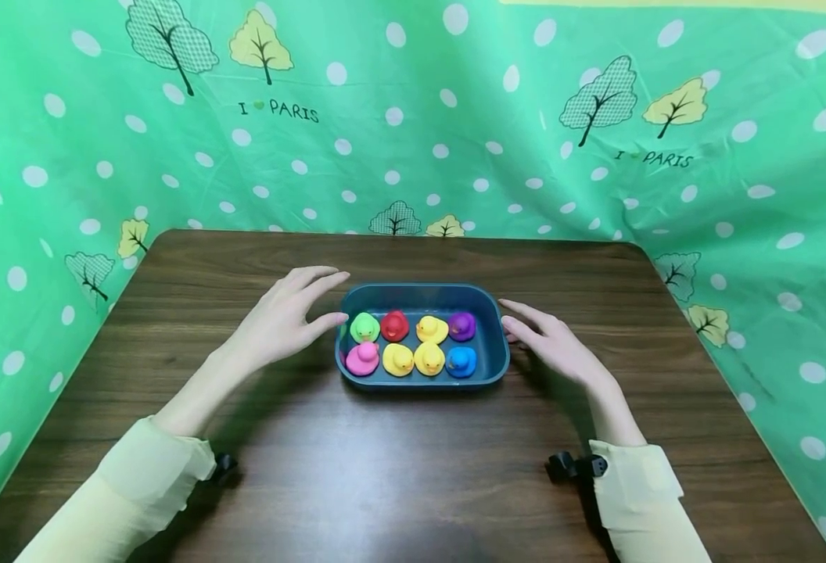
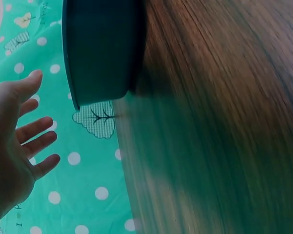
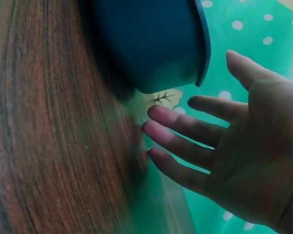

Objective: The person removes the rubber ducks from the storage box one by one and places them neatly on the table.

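A dark blue oblong tub (image 1: pixel 420 385) stands on the table with two rows of small rubber ducks in it. The back row has a green duck (image 1: pixel 365 328), a red duck (image 1: pixel 395 326), a yellow duck (image 1: pixel 432 329) and a purple duck (image 1: pixel 462 326). In front sit a pink duck (image 1: pixel 363 359), two yellow ducks (image 1: pixel 398 360) and a blue duck (image 1: pixel 461 362). My left hand (image 1: pixel 289 315) is at the tub's left end, fingers spread, thumb tip by the rim. At the right end my right hand (image 1: pixel 554 342) has loosely extended fingers close to the rim. Both palms hold nothing.
The brown wooden table (image 1: pixel 413 469) has its far edge behind the tub. A green polka-dot cloth (image 1: pixel 413 141) with printed trees hangs around the back and sides. Dark wrist-worn devices (image 1: pixel 575 467) sit at both cuffs.
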The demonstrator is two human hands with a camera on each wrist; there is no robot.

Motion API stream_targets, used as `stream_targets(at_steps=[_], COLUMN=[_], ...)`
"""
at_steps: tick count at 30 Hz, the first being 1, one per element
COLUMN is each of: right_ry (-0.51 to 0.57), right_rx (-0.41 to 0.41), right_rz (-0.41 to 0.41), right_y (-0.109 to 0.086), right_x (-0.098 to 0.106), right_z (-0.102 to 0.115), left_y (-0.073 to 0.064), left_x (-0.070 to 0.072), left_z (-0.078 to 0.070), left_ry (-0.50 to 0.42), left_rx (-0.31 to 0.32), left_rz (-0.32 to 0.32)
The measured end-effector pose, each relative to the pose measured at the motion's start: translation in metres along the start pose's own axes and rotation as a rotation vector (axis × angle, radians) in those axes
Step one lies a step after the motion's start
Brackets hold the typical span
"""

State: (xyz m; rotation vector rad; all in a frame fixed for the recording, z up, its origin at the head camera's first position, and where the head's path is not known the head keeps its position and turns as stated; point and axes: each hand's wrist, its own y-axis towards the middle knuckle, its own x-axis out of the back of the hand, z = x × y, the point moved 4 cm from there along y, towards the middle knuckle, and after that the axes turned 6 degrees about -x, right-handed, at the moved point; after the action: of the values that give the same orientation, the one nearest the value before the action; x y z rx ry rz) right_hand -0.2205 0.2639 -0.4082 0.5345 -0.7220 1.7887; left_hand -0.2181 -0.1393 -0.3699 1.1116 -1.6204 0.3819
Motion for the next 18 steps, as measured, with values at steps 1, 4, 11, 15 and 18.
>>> stream_targets(at_steps=[1, 4, 11, 15, 18], right_ry=[-0.001, -0.013, -0.045, -0.061, -0.064], right_rx=[0.001, 0.002, 0.003, -0.004, -0.007], right_rz=[0.005, 0.015, 0.030, 0.028, 0.033], right_y=[0.000, -0.001, -0.001, -0.001, 0.000], right_x=[0.000, -0.001, -0.003, -0.005, -0.007], right_z=[0.000, 0.001, -0.001, -0.003, -0.004], left_y=[0.002, 0.007, 0.013, 0.015, 0.018], left_x=[-0.002, -0.007, -0.014, -0.018, -0.021], left_z=[-0.002, -0.008, -0.015, -0.017, -0.019], left_ry=[-0.004, -0.010, -0.022, -0.022, -0.025], left_rx=[-0.017, -0.050, -0.080, -0.087, -0.095], left_rz=[0.001, 0.014, 0.054, 0.088, 0.111])
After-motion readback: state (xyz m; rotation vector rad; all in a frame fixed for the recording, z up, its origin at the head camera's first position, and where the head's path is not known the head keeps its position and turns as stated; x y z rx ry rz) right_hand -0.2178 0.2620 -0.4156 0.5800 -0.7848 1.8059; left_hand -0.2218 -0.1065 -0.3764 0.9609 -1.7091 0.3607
